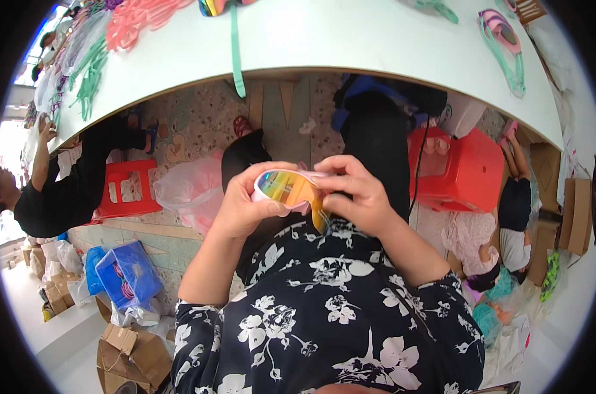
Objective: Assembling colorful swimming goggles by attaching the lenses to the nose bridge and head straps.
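Note:
Over my lap I hold a pair of swim goggles (286, 189) with a pale pink frame and rainbow mirrored lenses. My left hand (240, 202) is closed round the outer end of one lens, thumb below and fingers above. My right hand (358, 194) pinches the other end with bent fingers. A yellow-orange part of the goggles (319, 217) tilts down below those fingers, partly hidden by them. On the table ahead, another mirrored pair (212, 6) is cut off by the top edge, and a mint green strap (236, 56) hangs over the table's edge.
The white table (298, 43) curves across the front. Coral straps (137, 25) and green straps (91, 75) lie at its left, pink-framed goggles (508, 39) at its right. Red stools (128, 190) (465, 174) flank me. A person in black (62, 194) sits left; another person (514, 203) is at right.

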The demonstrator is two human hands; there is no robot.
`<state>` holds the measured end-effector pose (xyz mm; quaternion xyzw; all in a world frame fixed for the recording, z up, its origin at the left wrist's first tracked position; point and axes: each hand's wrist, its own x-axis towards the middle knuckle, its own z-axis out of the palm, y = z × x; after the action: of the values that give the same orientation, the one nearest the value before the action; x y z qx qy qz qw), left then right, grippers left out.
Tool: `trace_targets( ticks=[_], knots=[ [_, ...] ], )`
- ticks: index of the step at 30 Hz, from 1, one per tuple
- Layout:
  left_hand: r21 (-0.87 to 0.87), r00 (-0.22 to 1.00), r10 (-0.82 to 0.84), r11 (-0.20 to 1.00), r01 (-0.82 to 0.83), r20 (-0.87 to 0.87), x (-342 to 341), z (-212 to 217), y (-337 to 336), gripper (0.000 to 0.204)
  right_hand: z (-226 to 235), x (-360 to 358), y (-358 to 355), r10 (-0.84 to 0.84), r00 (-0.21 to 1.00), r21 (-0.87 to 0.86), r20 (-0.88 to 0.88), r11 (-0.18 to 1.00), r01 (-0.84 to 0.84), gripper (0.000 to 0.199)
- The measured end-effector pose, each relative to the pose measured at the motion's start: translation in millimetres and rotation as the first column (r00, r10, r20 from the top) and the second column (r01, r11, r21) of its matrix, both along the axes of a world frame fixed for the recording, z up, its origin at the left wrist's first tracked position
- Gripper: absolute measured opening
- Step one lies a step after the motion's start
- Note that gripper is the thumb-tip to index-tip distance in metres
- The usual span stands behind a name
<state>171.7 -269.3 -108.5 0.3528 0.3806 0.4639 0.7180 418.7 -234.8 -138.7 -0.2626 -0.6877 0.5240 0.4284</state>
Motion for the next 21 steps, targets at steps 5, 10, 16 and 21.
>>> trace_targets(
  ticks=[5, 10, 16, 21],
  knots=[
    [0.102, 0.985, 0.013, 0.995, 0.005, -0.174, -1, 6, 6, 0.064, 14, -5, -6, -0.031, 0.981, 0.219, 0.192, 0.976, -0.012, 0.081],
    [0.243, 0.927, 0.038, 0.968, 0.058, -0.372, -7, 9, 6, 0.065, 10, -7, -7, -0.077, 0.974, 0.310, 0.215, 0.951, 0.007, 0.077],
    [0.197, 0.940, 0.034, 0.980, 0.036, -0.341, -10, 10, 2, 0.065, 9, -10, -7, -0.088, 0.986, 0.344, 0.143, 0.938, 0.034, 0.070],
    [0.199, 0.925, 0.018, 0.978, 0.063, -0.380, -14, 14, 4, 0.063, 12, -11, -6, -0.061, 0.986, 0.270, 0.158, 0.963, 0.016, 0.066]
  ],
)
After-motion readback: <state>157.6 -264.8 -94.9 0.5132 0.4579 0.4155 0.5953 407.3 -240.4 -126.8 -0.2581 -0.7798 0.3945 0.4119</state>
